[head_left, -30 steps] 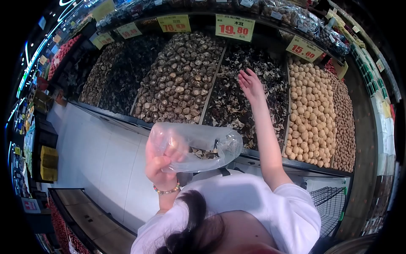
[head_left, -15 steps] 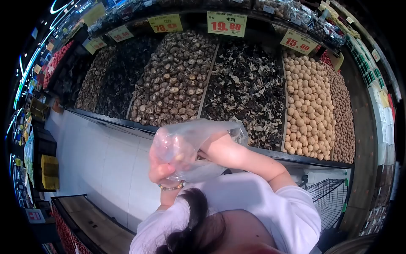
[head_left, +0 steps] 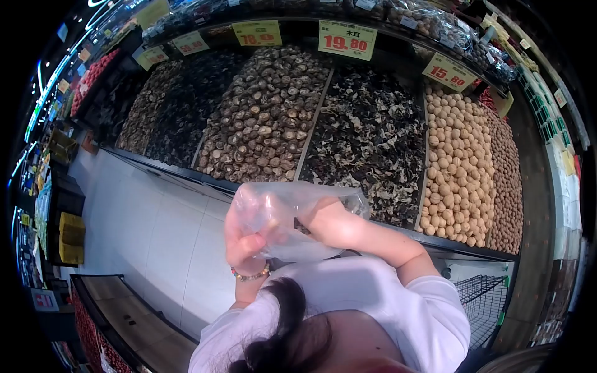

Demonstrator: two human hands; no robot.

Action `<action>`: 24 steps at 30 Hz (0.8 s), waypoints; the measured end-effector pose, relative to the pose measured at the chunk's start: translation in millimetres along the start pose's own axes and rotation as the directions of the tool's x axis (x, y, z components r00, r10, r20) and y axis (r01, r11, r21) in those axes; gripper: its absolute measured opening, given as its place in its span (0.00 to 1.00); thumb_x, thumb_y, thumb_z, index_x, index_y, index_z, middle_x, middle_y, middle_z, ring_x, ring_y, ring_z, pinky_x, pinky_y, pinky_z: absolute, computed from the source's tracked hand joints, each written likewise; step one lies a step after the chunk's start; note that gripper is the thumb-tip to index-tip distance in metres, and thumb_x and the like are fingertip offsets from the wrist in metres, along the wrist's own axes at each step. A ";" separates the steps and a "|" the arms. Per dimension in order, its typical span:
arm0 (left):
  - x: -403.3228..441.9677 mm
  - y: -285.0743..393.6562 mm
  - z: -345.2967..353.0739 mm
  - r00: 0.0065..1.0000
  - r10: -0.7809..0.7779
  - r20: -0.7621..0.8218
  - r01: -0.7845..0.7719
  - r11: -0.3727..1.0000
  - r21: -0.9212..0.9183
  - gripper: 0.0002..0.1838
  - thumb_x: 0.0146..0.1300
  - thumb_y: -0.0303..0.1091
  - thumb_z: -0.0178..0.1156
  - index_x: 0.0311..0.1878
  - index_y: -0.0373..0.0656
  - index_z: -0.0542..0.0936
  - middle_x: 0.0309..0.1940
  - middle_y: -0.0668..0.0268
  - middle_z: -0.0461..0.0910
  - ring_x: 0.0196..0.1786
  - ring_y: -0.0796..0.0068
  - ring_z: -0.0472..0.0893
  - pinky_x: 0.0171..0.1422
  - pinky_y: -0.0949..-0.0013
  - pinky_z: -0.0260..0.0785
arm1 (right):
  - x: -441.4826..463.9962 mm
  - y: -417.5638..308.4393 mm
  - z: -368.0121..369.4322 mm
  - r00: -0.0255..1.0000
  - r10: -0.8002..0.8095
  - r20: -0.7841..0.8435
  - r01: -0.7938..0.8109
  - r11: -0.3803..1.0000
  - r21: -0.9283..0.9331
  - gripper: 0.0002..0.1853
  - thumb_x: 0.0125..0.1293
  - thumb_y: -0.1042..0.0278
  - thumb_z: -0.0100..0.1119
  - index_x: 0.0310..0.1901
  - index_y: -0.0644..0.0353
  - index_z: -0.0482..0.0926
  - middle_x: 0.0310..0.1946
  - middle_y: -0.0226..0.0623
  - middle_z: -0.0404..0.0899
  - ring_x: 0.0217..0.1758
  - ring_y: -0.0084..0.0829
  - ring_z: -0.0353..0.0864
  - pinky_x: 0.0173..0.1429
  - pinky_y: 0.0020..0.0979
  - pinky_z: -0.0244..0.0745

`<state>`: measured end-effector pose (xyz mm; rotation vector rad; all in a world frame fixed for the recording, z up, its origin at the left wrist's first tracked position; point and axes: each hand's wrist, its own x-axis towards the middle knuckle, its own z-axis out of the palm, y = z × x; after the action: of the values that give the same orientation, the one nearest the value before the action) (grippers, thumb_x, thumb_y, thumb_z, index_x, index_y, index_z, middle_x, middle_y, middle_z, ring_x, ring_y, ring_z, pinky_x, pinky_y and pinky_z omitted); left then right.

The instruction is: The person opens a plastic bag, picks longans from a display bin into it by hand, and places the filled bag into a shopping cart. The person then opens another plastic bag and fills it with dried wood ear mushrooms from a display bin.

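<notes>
A clear plastic bag (head_left: pixel 292 202) is held up in front of my chest, above the front edge of the bins. My left hand (head_left: pixel 245 230), with a beaded bracelet at its wrist, grips the bag's left side; some fingers show blurred through the film, and the thumb is bent against it. From the right, my right hand (head_left: pixel 333 224) reaches to the bag, its fingers mostly hidden by the plastic. A small dark patch shows beside those fingers; I cannot make out what it is. Beyond the bag lie dried shiitake mushrooms (head_left: pixel 264 118) and dried black fungus (head_left: pixel 373 137).
Dried longan-like round tan fruits (head_left: pixel 457 168) and smaller brown ones fill bins at right. Price signs (head_left: pixel 347 41) stand along the back. A wire shopping cart (head_left: pixel 482 304) is at lower right. A wooden-topped display (head_left: pixel 124 311) stands lower left, beside pale floor tiles (head_left: pixel 168 248).
The view has shifted slightly, so the bins sit a little further right and lower. The bag's upper edge looks flatter, and my hands remain at it.
</notes>
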<state>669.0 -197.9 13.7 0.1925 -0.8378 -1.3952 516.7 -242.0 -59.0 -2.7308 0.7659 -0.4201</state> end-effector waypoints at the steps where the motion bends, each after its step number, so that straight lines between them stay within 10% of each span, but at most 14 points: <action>1: -0.7 1.1 -1.5 0.999 0.006 -0.046 -0.004 0.999 0.039 0.18 0.42 0.29 0.58 0.35 0.42 0.61 0.22 0.66 0.63 0.23 0.76 0.64 0.26 0.73 0.60 | 0.6 -0.1 -2.5 0.999 -0.003 0.034 0.003 1.000 -0.021 0.23 0.35 0.64 0.67 0.36 0.65 0.74 0.28 0.42 0.76 0.30 0.42 0.78 0.33 0.38 0.71; 18: -0.3 2.0 -3.1 0.985 -0.010 -0.170 0.033 0.991 0.130 0.20 0.41 0.28 0.55 0.40 0.38 0.63 0.24 0.67 0.61 0.24 0.79 0.62 0.26 0.76 0.60 | 5.6 -4.5 -7.8 0.971 -0.121 0.204 0.098 0.988 0.121 0.17 0.53 0.68 0.51 0.46 0.59 0.73 0.42 0.45 0.75 0.43 0.44 0.77 0.45 0.41 0.74; 21: -1.5 2.2 -3.8 0.980 0.014 -0.199 0.019 0.987 0.159 0.21 0.41 0.28 0.55 0.41 0.37 0.63 0.24 0.67 0.62 0.24 0.79 0.62 0.26 0.77 0.59 | 5.8 -10.0 -22.4 0.968 0.014 0.249 -0.082 0.960 0.266 0.17 0.52 0.68 0.54 0.45 0.60 0.73 0.43 0.44 0.74 0.47 0.45 0.75 0.48 0.41 0.72; 24: -0.4 2.1 -2.7 0.981 0.035 -0.192 -0.003 0.986 0.164 0.21 0.41 0.28 0.55 0.41 0.38 0.63 0.24 0.68 0.62 0.23 0.79 0.62 0.26 0.77 0.57 | 6.8 -6.3 -38.5 0.997 -0.023 0.079 -0.001 0.957 0.290 0.17 0.50 0.70 0.57 0.44 0.60 0.74 0.45 0.43 0.73 0.53 0.44 0.71 0.53 0.40 0.69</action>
<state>672.4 -198.1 12.8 0.4397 -0.7881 -1.2672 511.8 -247.4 -20.2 -2.4616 0.6143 -0.3869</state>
